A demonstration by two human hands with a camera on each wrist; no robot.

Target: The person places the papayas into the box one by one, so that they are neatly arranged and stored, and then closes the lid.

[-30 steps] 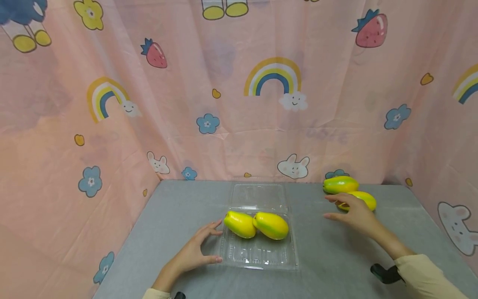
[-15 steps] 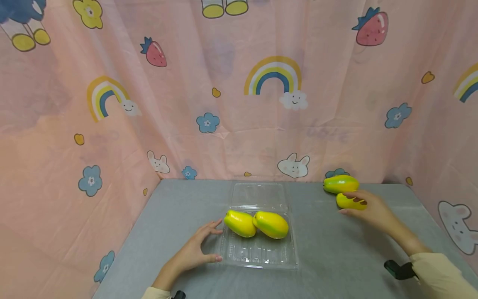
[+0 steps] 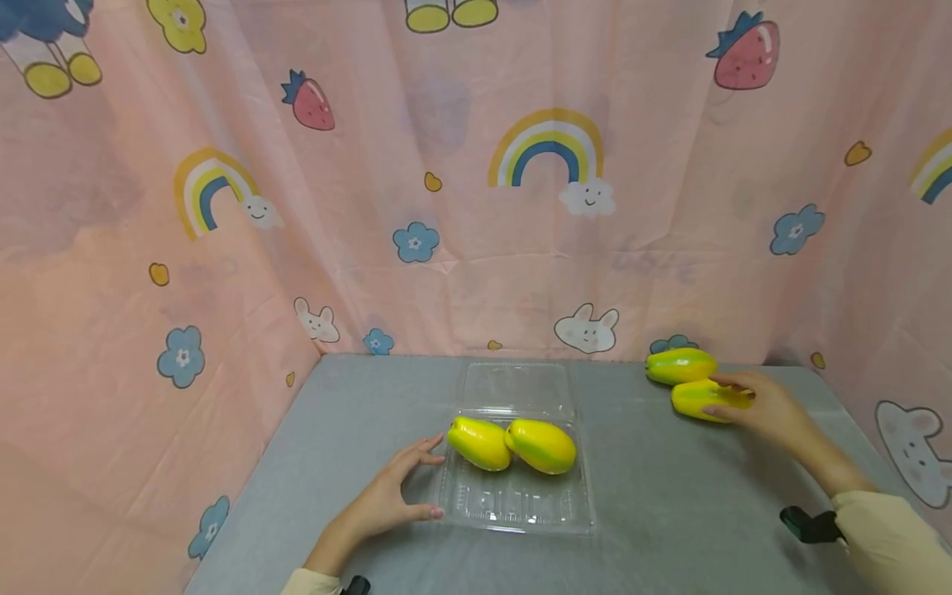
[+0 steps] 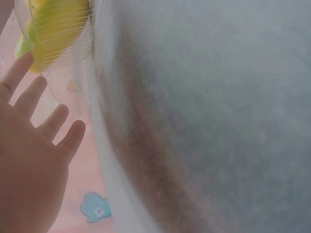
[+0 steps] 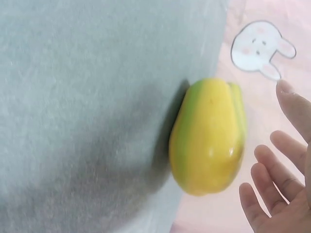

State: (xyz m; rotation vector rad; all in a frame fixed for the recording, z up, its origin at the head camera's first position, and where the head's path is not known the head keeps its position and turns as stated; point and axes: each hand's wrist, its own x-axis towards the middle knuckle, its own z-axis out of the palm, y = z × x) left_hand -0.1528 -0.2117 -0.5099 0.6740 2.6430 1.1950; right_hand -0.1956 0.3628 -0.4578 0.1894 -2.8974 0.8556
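A clear plastic clamshell box (image 3: pixel 521 504) lies with its lid (image 3: pixel 515 388) folded back, and two yellow-green papayas, a left one (image 3: pixel 479 444) and a right one (image 3: pixel 540 447), rest side by side in its far half. My left hand (image 3: pixel 388 496) stays at the box's left side, fingers and thumb spread, holding nothing; whether the fingertips touch the rim I cannot tell. Over at the right, my right hand (image 3: pixel 769 413) hovers around the nearer loose papaya (image 3: pixel 695 400). In the right wrist view its fingers (image 5: pixel 266 187) are loosely spread and apart from that fruit.
Another papaya (image 3: pixel 680 366) lies just behind the nearer one, by the table's back edge. The grey table (image 3: pixel 632 504) meets a pink patterned curtain (image 3: pixel 461 289) at the back and left. A dark wrist-camera mount (image 3: pixel 809 525) sticks out by the right sleeve.
My right hand has moved right, from in front of the nearer loose papaya to over its right end. The left hand, box and fruit keep their places.
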